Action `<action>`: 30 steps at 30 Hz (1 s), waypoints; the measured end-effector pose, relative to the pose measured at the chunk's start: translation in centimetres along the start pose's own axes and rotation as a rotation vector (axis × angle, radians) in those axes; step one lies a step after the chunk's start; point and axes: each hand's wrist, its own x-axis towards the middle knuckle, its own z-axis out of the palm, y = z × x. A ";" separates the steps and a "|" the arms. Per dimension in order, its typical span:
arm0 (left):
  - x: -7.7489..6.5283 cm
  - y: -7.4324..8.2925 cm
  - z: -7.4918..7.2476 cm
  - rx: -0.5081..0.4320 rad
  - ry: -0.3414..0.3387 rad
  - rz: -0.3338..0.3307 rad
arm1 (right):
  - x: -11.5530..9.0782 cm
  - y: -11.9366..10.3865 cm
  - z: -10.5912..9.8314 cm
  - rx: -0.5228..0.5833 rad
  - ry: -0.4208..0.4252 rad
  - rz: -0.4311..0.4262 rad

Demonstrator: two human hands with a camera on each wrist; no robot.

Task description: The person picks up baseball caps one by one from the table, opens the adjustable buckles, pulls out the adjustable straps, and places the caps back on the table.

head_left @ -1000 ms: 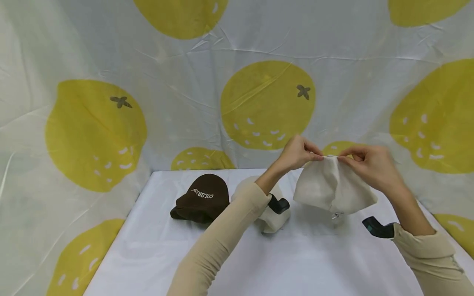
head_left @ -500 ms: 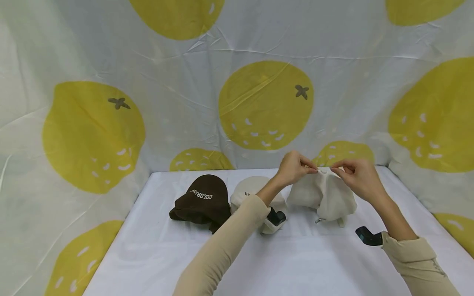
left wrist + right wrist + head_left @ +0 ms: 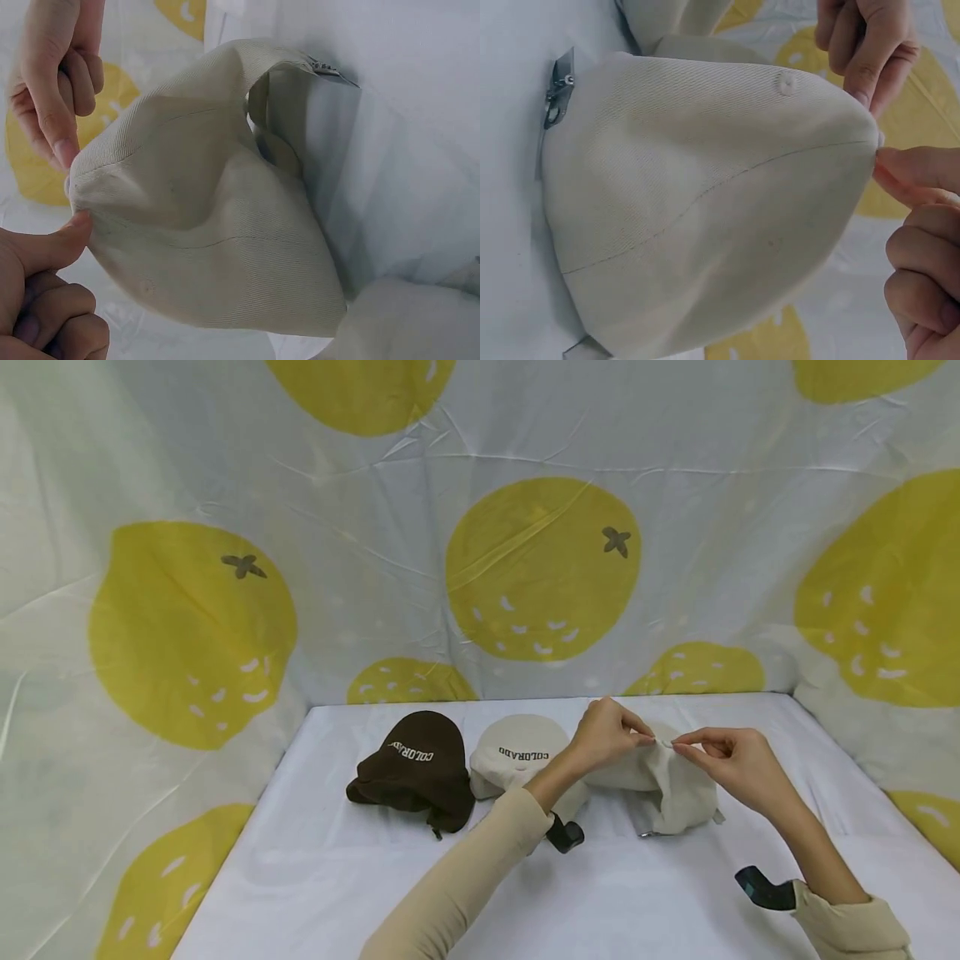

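A beige baseball cap (image 3: 682, 797) hangs crown up between my two hands, its lower edge right at the white cloth. My left hand (image 3: 609, 733) pinches the fabric at the top of the crown between thumb and finger. Close beside it, my right hand (image 3: 738, 766) pinches the same top point from the other side. A metal strap buckle (image 3: 559, 94) shows at the cap's rim in the right wrist view. In the left wrist view, the back opening and strap (image 3: 274, 142) face the table, and the crown fabric (image 3: 225, 202) is creased inward.
Left of the held cap sits another off-white cap (image 3: 525, 737) lettered COLORADO, partly behind my left forearm. A brown cap (image 3: 420, 747) with the same lettering rests beside it. White cloth covers the table (image 3: 300, 877); a lemon-print curtain (image 3: 360, 568) hangs behind.
Both hands have lowered the beige cap toward the table, and it has turned, so its buckle now sits further left. The other caps stay in place.
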 end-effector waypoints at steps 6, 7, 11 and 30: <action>-0.8 -0.7 0.6 -0.058 0.028 -0.034 | -0.7 0.5 0.7 0.036 -0.018 0.010; -0.9 -0.8 0.8 -0.053 0.032 -0.034 | -0.8 0.6 0.9 0.039 -0.023 0.014; -1.6 -0.9 1.3 -0.060 0.047 -0.046 | -1.5 0.8 1.4 0.045 -0.055 0.021; -3.6 -0.8 2.2 -0.091 0.031 -0.044 | -3.0 1.3 2.5 -0.036 0.221 -0.229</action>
